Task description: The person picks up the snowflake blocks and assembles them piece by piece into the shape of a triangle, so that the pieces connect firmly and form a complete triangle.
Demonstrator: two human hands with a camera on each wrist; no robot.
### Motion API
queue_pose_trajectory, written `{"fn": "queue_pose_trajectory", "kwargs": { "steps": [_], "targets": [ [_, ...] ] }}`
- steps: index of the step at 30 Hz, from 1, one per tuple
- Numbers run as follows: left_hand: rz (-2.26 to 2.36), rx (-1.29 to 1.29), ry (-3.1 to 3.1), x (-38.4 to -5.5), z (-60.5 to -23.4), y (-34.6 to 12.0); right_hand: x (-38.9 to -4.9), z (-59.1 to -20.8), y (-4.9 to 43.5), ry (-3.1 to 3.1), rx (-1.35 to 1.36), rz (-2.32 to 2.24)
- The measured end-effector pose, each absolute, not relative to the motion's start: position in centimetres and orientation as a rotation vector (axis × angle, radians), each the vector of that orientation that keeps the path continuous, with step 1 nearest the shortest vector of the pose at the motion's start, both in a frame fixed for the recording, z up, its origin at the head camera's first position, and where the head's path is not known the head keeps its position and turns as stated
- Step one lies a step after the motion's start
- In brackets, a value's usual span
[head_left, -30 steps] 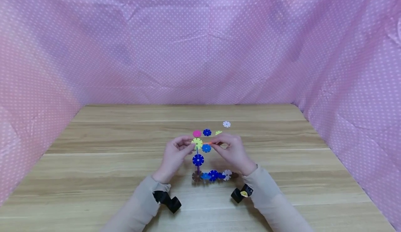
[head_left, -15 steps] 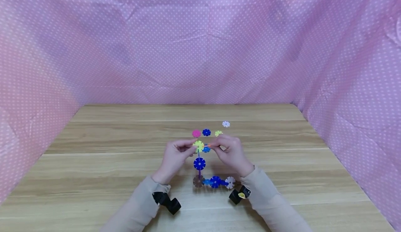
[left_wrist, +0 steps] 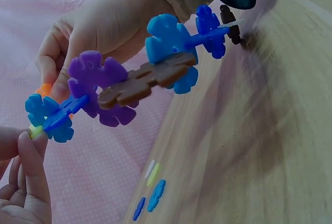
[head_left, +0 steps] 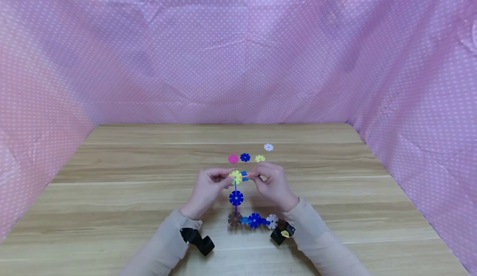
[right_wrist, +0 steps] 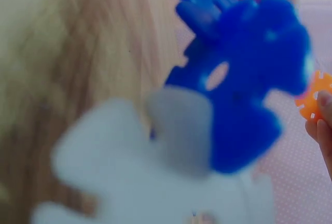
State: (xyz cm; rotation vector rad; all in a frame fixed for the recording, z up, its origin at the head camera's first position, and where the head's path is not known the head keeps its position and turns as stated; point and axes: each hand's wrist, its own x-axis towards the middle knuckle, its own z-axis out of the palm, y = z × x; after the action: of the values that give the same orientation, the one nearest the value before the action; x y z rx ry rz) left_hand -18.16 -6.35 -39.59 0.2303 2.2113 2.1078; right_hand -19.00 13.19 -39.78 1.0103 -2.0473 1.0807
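My left hand (head_left: 208, 186) pinches a yellow-green notched disc (head_left: 235, 177) at the top of a chain of interlocking snowflake discs. From there the chain hangs through a dark blue disc (head_left: 236, 198) and a purple disc (left_wrist: 92, 76) to a brown disc (head_left: 234, 219). It then bends right through blue discs (head_left: 255, 220) to a white disc (head_left: 272, 221) and another brown disc (left_wrist: 230, 24). With thumb and fingers my right hand (head_left: 273, 185) pinches an orange disc (right_wrist: 310, 105), seen edge-on at the yellow-green one's right rim in the head view.
Behind the hands, loose discs lie on the wooden table (head_left: 130, 201): a pink disc (head_left: 233, 158), a dark blue disc (head_left: 245, 157), a yellow disc (head_left: 260, 158), a white disc (head_left: 268, 147) and a light blue disc (head_left: 244, 176). A pink dotted curtain (head_left: 238, 60) surrounds the table.
The chain has come down and slightly nearer to me. My right hand has shifted a little left with the orange disc, closing on the yellow-green disc; both hands keep their grip.
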Motion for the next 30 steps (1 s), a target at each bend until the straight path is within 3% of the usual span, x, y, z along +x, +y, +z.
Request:
{"fn": "queue_pose_trajectory", "kwargs": {
  "steps": [22, 30],
  "targets": [
    [2.093, 0.212, 2.149, -18.5, -39.8, -6.9, -18.9, -39.8, 12.8, -2.129, 1.047, 1.133],
    [1.977, 0.221, 2.151, -19.3, -40.5, -7.4, -19.1, -39.4, 13.0, -2.443, 0.939, 1.209]
  ]
}}
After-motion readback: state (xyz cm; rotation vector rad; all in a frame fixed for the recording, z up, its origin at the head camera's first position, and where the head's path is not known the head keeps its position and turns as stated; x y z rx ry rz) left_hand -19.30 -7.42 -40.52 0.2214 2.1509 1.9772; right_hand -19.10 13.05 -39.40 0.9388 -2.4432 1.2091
